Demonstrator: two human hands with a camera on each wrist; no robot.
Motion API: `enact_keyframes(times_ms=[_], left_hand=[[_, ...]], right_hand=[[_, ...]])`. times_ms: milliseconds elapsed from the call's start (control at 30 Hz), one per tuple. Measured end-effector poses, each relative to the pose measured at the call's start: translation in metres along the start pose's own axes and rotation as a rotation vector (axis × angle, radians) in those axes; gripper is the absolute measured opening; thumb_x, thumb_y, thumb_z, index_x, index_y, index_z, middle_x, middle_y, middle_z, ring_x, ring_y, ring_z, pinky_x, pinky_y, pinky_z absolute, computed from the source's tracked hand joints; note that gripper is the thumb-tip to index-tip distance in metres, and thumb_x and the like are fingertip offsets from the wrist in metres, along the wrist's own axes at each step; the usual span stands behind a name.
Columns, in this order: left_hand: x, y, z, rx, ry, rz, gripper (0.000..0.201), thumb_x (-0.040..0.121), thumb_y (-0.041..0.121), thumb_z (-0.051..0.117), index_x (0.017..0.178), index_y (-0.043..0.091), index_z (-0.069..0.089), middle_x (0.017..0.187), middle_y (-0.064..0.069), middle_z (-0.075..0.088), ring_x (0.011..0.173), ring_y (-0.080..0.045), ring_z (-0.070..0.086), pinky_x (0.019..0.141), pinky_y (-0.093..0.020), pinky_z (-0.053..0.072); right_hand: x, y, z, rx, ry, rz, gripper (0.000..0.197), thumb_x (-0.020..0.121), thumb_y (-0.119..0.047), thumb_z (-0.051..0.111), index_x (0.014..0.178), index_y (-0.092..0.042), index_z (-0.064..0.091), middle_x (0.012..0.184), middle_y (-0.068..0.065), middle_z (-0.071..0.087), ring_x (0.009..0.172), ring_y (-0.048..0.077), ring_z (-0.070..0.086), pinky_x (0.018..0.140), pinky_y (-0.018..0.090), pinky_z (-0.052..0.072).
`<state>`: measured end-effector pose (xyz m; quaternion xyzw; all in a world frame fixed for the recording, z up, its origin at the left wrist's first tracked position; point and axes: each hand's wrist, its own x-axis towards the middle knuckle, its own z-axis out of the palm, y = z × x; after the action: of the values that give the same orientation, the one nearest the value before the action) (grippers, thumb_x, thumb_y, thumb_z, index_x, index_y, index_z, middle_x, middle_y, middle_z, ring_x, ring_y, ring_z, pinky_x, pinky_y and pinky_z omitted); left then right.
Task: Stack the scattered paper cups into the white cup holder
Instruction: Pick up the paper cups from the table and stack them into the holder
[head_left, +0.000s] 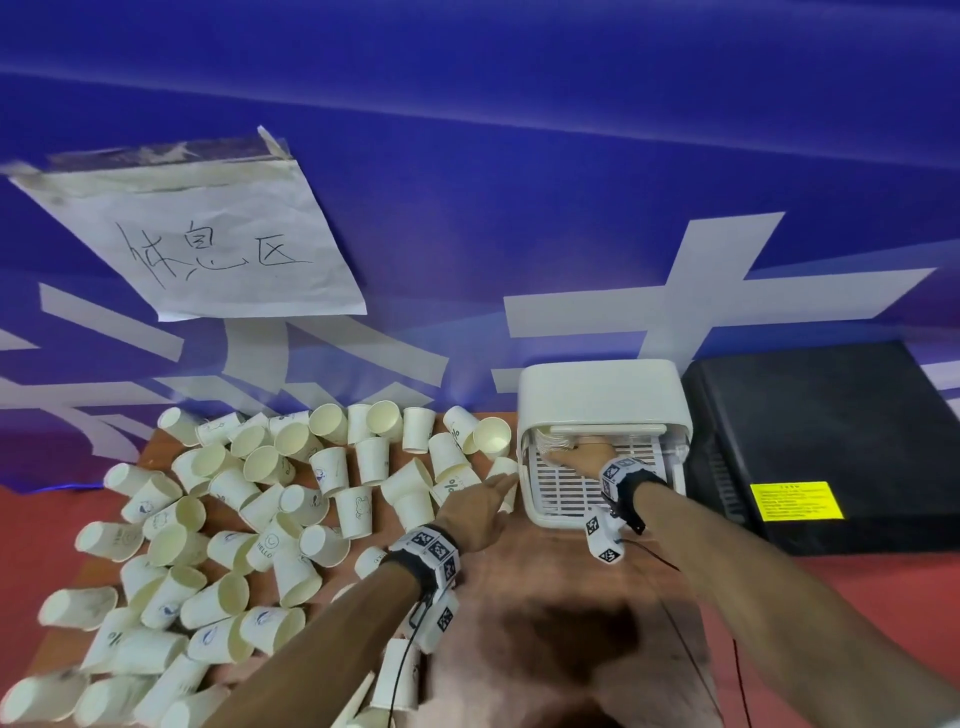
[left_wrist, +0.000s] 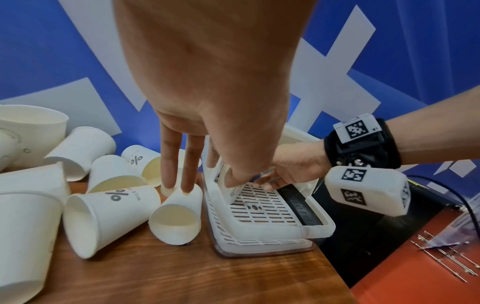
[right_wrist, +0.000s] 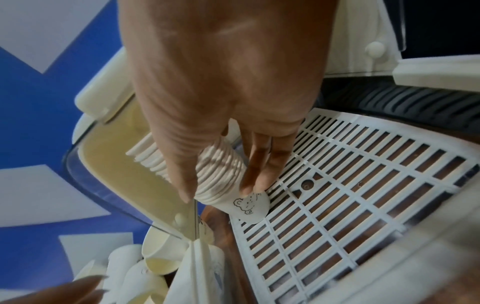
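The white cup holder (head_left: 602, 395) stands at the table's right, with its slatted tray (right_wrist: 363, 185) in front. My right hand (right_wrist: 221, 191) reaches into the holder's left side and grips a nested stack of paper cups (right_wrist: 221, 174), thumb on one side and fingers on the other. The stack's bottom cup carries a bear drawing (right_wrist: 246, 205) and is just above the slats. My left hand (left_wrist: 197, 185) stretches out beside the holder, its straight fingertips (left_wrist: 168, 185) touching the base of a lying paper cup (left_wrist: 179, 214). Scattered cups (head_left: 234, 519) cover the table's left.
A black box (head_left: 821, 447) with a yellow label stands right of the holder. A blue banner with a taped paper sign (head_left: 197, 234) backs the wooden table (head_left: 571, 623). Cables trail from both wrist units. Thin metal rods (left_wrist: 446, 259) lie on the red surface at the right.
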<state>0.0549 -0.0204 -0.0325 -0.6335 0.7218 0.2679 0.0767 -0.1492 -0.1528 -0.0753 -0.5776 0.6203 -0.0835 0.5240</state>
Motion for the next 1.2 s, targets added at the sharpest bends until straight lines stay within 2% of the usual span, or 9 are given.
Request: enact_keyframes(times_ms=[200,333,533,600,700,833,967,1067,1200], left_hand=[[-0.034,-0.029,0.015,0.08,-0.045,-0.142,0.043,0.095,0.022,0.052,0.137,0.013,0.049,0.133,-0.008,0.057,0.118,-0.03,0.06,0.093,-0.044,0.053],[-0.063,-0.059,0.035,0.125,-0.087,-0.229,0.034,0.095,0.024,0.052,0.128,0.014,0.055,0.129,-0.008,0.061,0.116,-0.029,0.061,0.092,-0.041,0.053],[-0.117,-0.089,0.069,0.093,-0.11,-0.279,0.034,0.089,0.033,0.062,0.117,0.013,0.06,0.119,-0.007,0.067,0.112,-0.028,0.063,0.09,-0.036,0.051],[-0.134,-0.095,0.079,0.095,-0.131,-0.295,0.042,0.086,0.044,0.064,0.115,0.014,0.06,0.117,-0.006,0.066,0.11,-0.028,0.063,0.085,-0.037,0.05],[-0.156,-0.101,0.094,0.104,-0.159,-0.248,0.054,0.084,0.051,0.068,0.122,0.014,0.057,0.123,-0.008,0.063,0.115,-0.03,0.06,0.085,-0.038,0.049],[-0.173,-0.102,0.111,0.118,-0.155,-0.151,0.074,0.07,0.054,0.079,0.132,0.024,0.053,0.13,-0.002,0.06,0.12,-0.028,0.057,0.087,-0.041,0.053],[-0.176,-0.095,0.118,0.221,-0.175,-0.052,0.083,0.063,0.062,0.079,0.131,0.022,0.055,0.134,-0.002,0.058,0.119,-0.029,0.057,0.089,-0.041,0.054],[-0.175,-0.086,0.119,0.31,-0.224,-0.042,0.07,0.075,0.049,0.077,0.134,0.019,0.053,0.134,-0.005,0.057,0.12,-0.028,0.057,0.094,-0.041,0.05],[-0.172,-0.077,0.12,0.44,-0.327,0.003,0.055,0.073,0.036,0.078,0.122,0.022,0.058,0.125,-0.006,0.062,0.115,-0.027,0.061,0.094,-0.041,0.05]], right_hand=[[-0.032,0.003,0.005,-0.236,0.28,-0.198,0.034,0.079,-0.047,0.08,0.094,-0.019,0.066,0.092,0.001,0.069,0.084,0.024,0.066,0.075,0.037,0.056],[-0.056,0.005,0.023,-0.509,0.329,-0.241,0.018,0.087,-0.02,0.063,0.079,-0.019,0.048,0.092,0.005,0.059,0.078,0.032,0.064,0.063,0.036,0.052],[-0.09,0.014,0.084,-0.681,-0.087,-0.556,0.017,0.091,-0.033,0.063,0.089,-0.02,0.051,0.095,-0.005,0.051,0.074,0.018,0.056,0.064,0.035,0.046],[-0.094,0.015,0.113,-0.808,-0.237,-0.7,0.021,0.091,-0.033,0.065,0.104,-0.021,0.054,0.107,-0.003,0.05,0.084,0.02,0.057,0.069,0.039,0.05],[-0.098,0.015,0.159,-0.926,-0.39,-0.804,0.055,0.088,-0.03,0.07,0.137,-0.025,0.045,0.134,0.001,0.045,0.109,0.025,0.057,0.079,0.04,0.053],[-0.107,0.0,0.205,-0.992,-0.39,-0.832,0.089,0.088,-0.026,0.072,0.157,-0.04,0.019,0.161,0.005,0.022,0.127,0.031,0.051,0.094,0.045,0.053],[-0.11,-0.007,0.23,-1.169,-0.459,-0.769,0.09,0.09,-0.018,0.073,0.159,-0.039,0.019,0.17,0.001,-0.006,0.14,0.038,0.04,0.105,0.051,0.045],[-0.117,-0.008,0.23,-1.241,-0.443,-0.627,0.08,0.097,-0.015,0.062,0.16,-0.036,0.018,0.169,0.007,0.006,0.142,0.039,0.035,0.112,0.053,0.036],[-0.118,0.005,0.214,-1.27,-0.391,-0.518,0.058,0.1,-0.023,0.056,0.153,-0.024,0.033,0.156,0.014,0.03,0.13,0.037,0.048,0.101,0.045,0.041]])
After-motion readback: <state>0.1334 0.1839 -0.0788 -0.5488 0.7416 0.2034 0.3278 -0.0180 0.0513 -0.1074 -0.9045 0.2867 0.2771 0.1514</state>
